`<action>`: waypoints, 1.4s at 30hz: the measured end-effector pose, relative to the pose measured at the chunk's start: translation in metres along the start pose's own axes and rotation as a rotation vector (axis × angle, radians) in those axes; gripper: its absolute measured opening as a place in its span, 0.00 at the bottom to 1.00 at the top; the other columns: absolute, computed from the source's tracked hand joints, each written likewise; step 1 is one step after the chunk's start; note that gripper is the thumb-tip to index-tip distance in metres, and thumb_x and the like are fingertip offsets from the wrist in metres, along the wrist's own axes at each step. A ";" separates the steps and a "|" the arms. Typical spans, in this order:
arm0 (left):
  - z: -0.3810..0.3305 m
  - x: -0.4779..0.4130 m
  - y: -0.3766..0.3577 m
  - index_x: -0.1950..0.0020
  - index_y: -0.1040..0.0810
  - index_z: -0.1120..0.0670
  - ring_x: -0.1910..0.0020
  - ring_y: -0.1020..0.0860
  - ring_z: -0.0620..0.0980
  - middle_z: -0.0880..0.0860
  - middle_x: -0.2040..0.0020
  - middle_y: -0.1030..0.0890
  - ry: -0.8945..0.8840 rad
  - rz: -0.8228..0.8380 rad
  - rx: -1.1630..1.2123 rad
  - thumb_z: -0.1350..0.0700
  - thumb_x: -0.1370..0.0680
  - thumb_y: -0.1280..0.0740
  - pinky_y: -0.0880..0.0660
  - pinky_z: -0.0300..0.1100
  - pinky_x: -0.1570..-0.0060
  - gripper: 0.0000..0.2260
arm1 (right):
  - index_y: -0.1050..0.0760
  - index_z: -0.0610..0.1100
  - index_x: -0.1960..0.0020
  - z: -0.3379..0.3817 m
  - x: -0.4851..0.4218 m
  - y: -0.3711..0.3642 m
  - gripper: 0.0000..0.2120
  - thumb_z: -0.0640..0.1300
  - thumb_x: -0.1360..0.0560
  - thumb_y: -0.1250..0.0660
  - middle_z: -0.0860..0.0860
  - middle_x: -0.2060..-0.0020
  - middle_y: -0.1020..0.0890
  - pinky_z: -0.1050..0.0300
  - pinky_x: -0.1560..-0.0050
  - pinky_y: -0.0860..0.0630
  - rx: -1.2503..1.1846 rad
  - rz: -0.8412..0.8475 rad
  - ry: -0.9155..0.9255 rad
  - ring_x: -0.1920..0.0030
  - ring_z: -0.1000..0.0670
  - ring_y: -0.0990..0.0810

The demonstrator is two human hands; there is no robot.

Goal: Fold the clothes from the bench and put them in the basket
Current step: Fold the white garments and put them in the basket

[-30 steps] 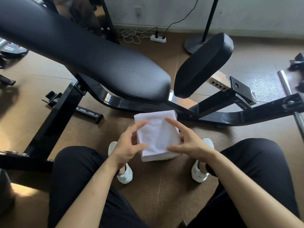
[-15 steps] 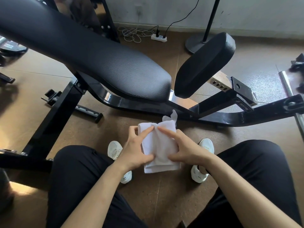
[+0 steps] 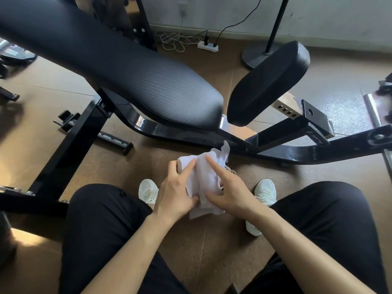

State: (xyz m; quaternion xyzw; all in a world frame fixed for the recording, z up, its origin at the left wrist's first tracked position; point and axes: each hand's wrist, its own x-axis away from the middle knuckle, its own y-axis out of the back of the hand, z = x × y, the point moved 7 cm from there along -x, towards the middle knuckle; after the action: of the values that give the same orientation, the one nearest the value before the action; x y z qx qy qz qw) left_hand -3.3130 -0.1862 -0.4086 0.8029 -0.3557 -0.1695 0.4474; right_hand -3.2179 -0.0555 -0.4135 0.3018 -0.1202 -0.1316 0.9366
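Both hands are closed on a small white cloth, pinched by the left hand on one side and the right hand on the other. The cloth is held low over the floor, just in front of the black counter, and no basket is seen. It is judged soft, light and floppy, so it is best gripped at its folded edges, with the loose top corner tucked in.
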 end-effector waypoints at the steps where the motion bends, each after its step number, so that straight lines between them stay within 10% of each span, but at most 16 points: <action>1: 0.002 0.000 0.002 0.18 0.41 0.45 0.45 0.22 0.57 0.51 0.35 0.38 0.013 -0.015 0.013 0.50 0.30 0.21 0.18 0.51 0.51 0.45 | 0.50 0.58 0.18 0.002 0.002 0.003 0.42 0.45 0.23 0.30 0.55 0.41 0.23 0.63 0.50 0.24 -0.058 -0.038 -0.013 0.53 0.55 0.20; 6: 0.008 -0.002 0.006 0.20 0.37 0.45 0.44 0.23 0.54 0.50 0.38 0.35 0.022 -0.054 0.185 0.45 0.32 0.22 0.18 0.50 0.49 0.43 | 0.32 0.53 0.27 0.008 0.003 0.010 0.25 0.47 0.22 0.29 0.55 0.38 0.19 0.70 0.51 0.25 -0.104 -0.165 -0.003 0.52 0.68 0.22; 9: 0.010 -0.001 0.004 0.21 0.34 0.45 0.41 0.25 0.49 0.48 0.39 0.33 0.047 -0.031 0.326 0.43 0.31 0.26 0.18 0.48 0.46 0.39 | 0.30 0.55 0.26 0.006 0.000 0.006 0.26 0.48 0.23 0.28 0.57 0.38 0.22 0.57 0.48 0.19 -0.039 -0.139 0.018 0.49 0.64 0.22; 16: 0.023 -0.003 0.009 0.29 0.28 0.41 0.38 0.25 0.43 0.46 0.37 0.26 0.136 -0.079 0.542 0.30 0.29 0.32 0.23 0.40 0.43 0.31 | 0.31 0.54 0.24 0.013 0.000 -0.006 0.29 0.44 0.23 0.30 0.57 0.47 0.28 0.63 0.50 0.22 -0.171 0.078 0.085 0.45 0.58 0.27; 21: 0.031 -0.005 0.002 0.32 0.30 0.42 0.37 0.23 0.48 0.47 0.36 0.24 0.273 -0.068 0.767 0.39 0.24 0.32 0.20 0.51 0.39 0.22 | 0.20 0.52 0.33 0.010 0.002 0.004 0.20 0.36 0.22 0.31 0.57 0.44 0.20 0.57 0.47 0.18 -0.421 -0.013 0.029 0.44 0.54 0.21; 29: 0.042 -0.010 -0.013 0.35 0.35 0.42 0.34 0.24 0.51 0.50 0.34 0.25 0.371 0.016 0.959 0.57 0.18 0.32 0.21 0.56 0.37 0.18 | 0.32 0.68 0.28 -0.007 0.000 -0.001 0.34 0.43 0.25 0.24 0.72 0.31 0.32 0.55 0.37 0.21 -0.406 0.212 -0.020 0.30 0.58 0.29; 42: 0.065 0.002 -0.116 0.32 0.39 0.50 0.36 0.23 0.52 0.56 0.32 0.25 0.561 0.286 0.821 0.55 0.16 0.36 0.24 0.45 0.37 0.16 | 0.49 0.62 0.19 -0.085 -0.005 -0.073 0.56 0.47 0.35 0.17 0.59 0.26 0.35 0.56 0.30 0.27 -0.303 0.474 -0.299 0.28 0.56 0.30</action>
State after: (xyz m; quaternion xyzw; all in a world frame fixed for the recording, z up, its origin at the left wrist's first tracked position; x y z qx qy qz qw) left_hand -3.3012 -0.1858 -0.5410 0.8702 -0.3654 0.2688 0.1923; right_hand -3.2097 -0.0658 -0.5252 0.0998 -0.3023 0.0310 0.9475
